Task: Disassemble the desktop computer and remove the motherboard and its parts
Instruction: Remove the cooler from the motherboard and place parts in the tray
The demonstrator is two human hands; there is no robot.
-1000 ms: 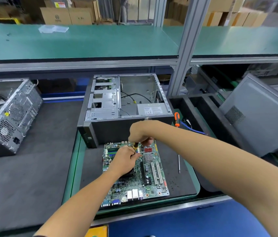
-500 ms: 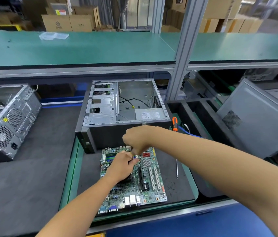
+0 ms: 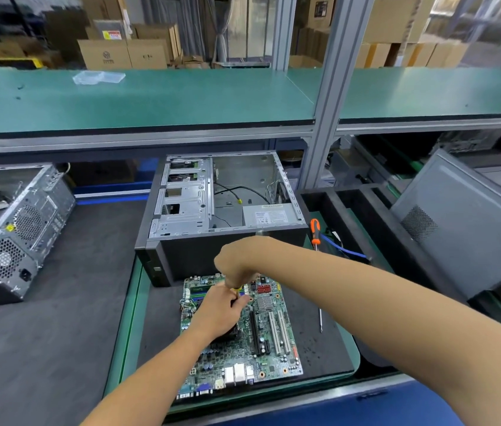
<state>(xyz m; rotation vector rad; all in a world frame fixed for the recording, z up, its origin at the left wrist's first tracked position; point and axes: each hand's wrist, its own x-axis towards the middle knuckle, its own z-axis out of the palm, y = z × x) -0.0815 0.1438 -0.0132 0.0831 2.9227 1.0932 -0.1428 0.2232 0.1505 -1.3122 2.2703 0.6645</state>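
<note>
I am looking down at the opened desktop case (image 3: 224, 210) lying on its side at the back of the black mat (image 3: 320, 348). The motherboard (image 3: 243, 339) is lying flat on that mat, just in front of the case. My left hand (image 3: 217, 312) is resting over the board's middle, fingers curling round a thin dark tool (image 3: 236, 292). My right hand (image 3: 237, 261) is gripping that tool from above. An orange-handled screwdriver (image 3: 317, 262) is lying right of the board.
</note>
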